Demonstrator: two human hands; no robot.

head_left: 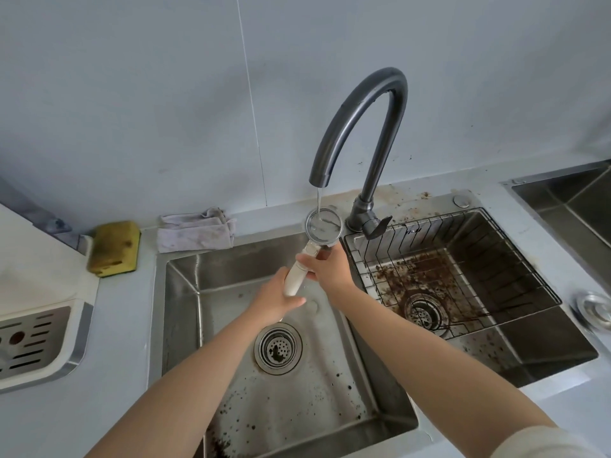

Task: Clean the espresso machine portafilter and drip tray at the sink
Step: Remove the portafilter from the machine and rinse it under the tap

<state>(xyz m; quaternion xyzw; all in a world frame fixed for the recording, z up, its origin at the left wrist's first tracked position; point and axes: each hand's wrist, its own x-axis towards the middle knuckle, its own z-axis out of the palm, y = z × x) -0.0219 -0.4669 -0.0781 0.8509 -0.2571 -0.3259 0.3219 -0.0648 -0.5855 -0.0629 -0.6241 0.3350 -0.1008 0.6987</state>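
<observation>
Where: we hold the portafilter point(323, 224) under the faucet point(360, 127) stream, over the left sink point(185, 292) basin | Hold: left grip point(277, 300) wraps the handle end, right grip point(330, 267) seemingly clasps its neck | Handling: we judge it rigid, head-heavy, wet-slippery; take the handle | drip tray point(36, 342) sits on the table point(115, 325)

A yellow sponge point(114, 247) (stained) lies on the counter point(125, 325) near a crumpled grey cloth point(195, 232).

The pale countertop point(122, 325) carries a yellow sponge point(114, 247), a folded cloth point(195, 234) (grubby) and, perhaps, a drip tray point(36, 342).
</observation>
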